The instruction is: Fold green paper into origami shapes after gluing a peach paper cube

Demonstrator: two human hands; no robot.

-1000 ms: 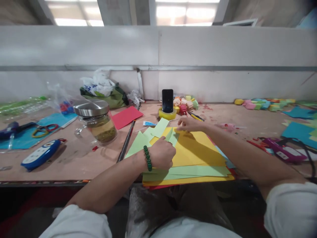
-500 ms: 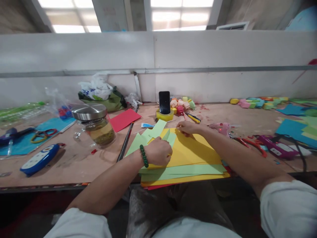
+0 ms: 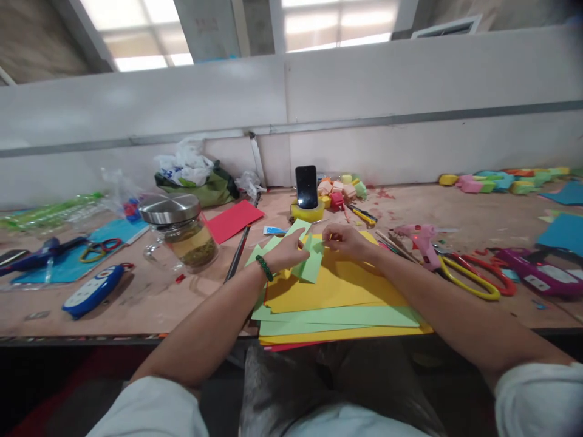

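Observation:
My left hand (image 3: 286, 252), with a green bead bracelet on its wrist, pinches the left side of a small light-green paper piece (image 3: 311, 261). My right hand (image 3: 347, 240) grips the same piece at its upper right. The piece is held just above a stack of yellow and light-green paper sheets (image 3: 346, 303) that overhangs the table's front edge. More light-green pieces (image 3: 264, 249) lie beside my left hand.
A lidded glass jar (image 3: 182, 233) stands at the left, near a red sheet (image 3: 233, 220). A phone on a yellow tape roll (image 3: 307, 195) and coloured foam cubes (image 3: 342, 188) sit behind. A pink glue gun (image 3: 421, 238), yellow scissors (image 3: 469, 280), a purple tool (image 3: 535, 276) lie right.
My left hand has moved up and forward from the sheet stack to meet my right hand, and both now hold the small green piece lifted off the stack. The camera has tilted slightly.

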